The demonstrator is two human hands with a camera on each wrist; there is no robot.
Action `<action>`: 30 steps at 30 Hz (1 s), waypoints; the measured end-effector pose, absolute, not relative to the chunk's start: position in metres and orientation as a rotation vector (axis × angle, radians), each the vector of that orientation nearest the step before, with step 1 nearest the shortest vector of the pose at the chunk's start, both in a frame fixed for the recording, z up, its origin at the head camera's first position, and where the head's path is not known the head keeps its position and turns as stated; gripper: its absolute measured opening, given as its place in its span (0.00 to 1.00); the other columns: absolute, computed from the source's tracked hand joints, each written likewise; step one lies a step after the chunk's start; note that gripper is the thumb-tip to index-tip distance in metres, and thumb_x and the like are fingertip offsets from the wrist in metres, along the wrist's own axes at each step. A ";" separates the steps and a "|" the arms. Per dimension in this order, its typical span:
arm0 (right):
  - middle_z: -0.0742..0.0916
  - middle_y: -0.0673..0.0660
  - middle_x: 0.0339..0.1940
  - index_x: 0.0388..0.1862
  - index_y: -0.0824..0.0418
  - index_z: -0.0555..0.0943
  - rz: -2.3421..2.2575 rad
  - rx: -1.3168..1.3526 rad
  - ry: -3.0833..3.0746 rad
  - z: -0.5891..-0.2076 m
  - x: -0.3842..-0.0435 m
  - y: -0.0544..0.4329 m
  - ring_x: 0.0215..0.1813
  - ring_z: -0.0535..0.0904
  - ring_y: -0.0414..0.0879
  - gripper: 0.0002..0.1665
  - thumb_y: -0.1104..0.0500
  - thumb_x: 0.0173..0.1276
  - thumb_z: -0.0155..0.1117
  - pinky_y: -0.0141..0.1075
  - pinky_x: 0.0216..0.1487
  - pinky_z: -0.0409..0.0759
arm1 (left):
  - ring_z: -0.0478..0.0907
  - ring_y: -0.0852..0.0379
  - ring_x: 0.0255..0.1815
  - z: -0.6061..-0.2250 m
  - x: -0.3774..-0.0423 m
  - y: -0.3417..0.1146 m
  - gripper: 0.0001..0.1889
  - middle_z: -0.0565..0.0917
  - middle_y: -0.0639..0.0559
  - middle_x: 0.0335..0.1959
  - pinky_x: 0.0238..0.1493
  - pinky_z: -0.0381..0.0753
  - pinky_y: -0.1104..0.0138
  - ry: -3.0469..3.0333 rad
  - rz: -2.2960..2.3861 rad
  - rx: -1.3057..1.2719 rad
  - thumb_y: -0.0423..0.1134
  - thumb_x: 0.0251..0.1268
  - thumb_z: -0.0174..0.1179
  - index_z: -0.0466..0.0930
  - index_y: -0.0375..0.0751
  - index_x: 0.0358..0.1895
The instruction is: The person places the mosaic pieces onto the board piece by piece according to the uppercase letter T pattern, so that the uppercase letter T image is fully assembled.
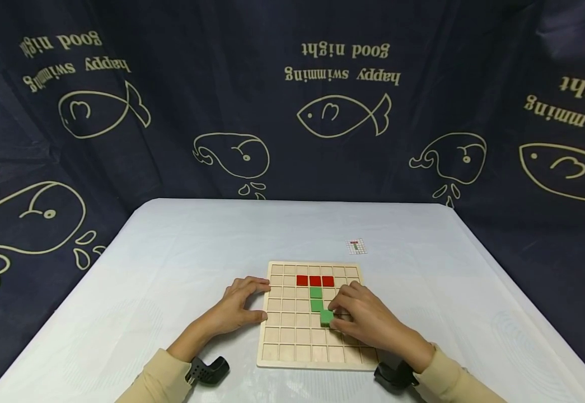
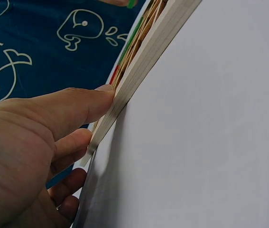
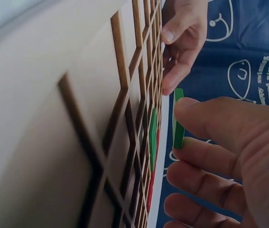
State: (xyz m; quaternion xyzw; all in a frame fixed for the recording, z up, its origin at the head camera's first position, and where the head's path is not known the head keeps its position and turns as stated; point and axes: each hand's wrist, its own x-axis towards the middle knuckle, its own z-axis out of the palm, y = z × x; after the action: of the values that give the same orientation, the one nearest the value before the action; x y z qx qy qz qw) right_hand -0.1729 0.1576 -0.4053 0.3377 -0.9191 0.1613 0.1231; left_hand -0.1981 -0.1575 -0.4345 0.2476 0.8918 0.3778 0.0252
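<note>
A wooden grid board [image 1: 286, 352] lies on the table. Three red square tiles [image 1: 314, 281] form a row near its far side, and two green tiles [image 1: 316, 299] run down from the middle one. My right hand [image 1: 368, 316] pinches another green tile [image 1: 326, 318] between thumb and finger. In the right wrist view this held tile [image 3: 179, 123] is raised off the grid. My left hand [image 1: 232, 310] touches the board's left edge with thumb and fingertips, the fingers spread and relaxed. Up close, the left thumb [image 2: 91, 102] rests against the wooden rim [image 2: 148, 57].
A small printed card [image 1: 356, 246] with a red and green pattern on a grid lies beyond the board. The table [image 1: 211, 235] has a white cover. Behind it hangs a dark blue cloth [image 1: 252, 50] with fish and whale drawings. Each wrist wears a black band [image 1: 209, 370].
</note>
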 end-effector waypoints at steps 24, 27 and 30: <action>0.78 0.41 0.29 0.33 0.50 0.84 0.415 1.003 -2.681 -0.415 -0.176 0.141 0.34 0.62 0.35 0.13 0.46 0.51 0.73 0.29 0.37 0.63 | 0.61 0.50 0.65 -0.433 -0.197 -0.157 0.28 0.70 0.55 0.65 0.60 0.54 0.48 2.756 1.161 0.751 0.45 0.53 0.68 0.74 0.45 0.59; 0.78 0.41 0.30 0.33 0.49 0.84 0.404 1.003 -2.668 -0.416 -0.176 0.140 0.34 0.62 0.35 0.13 0.46 0.51 0.73 0.29 0.37 0.64 | 0.60 0.50 0.65 -0.434 -0.197 -0.157 0.28 0.70 0.55 0.65 0.61 0.53 0.48 2.755 1.162 0.750 0.44 0.52 0.68 0.74 0.45 0.59; 0.78 0.41 0.30 0.33 0.49 0.83 0.390 0.997 -2.655 -0.417 -0.177 0.140 0.34 0.62 0.35 0.13 0.46 0.50 0.73 0.29 0.37 0.64 | 0.60 0.49 0.66 -0.434 -0.197 -0.158 0.28 0.70 0.55 0.65 0.61 0.53 0.46 2.754 1.165 0.750 0.44 0.52 0.68 0.74 0.45 0.59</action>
State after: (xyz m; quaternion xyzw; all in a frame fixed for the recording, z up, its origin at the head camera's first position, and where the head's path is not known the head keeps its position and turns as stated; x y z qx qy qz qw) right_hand -0.1765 0.1400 -0.4168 0.3448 -0.9185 0.1351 0.1389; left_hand -0.1972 -0.1575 -0.4336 0.2431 0.8929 0.3777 0.0296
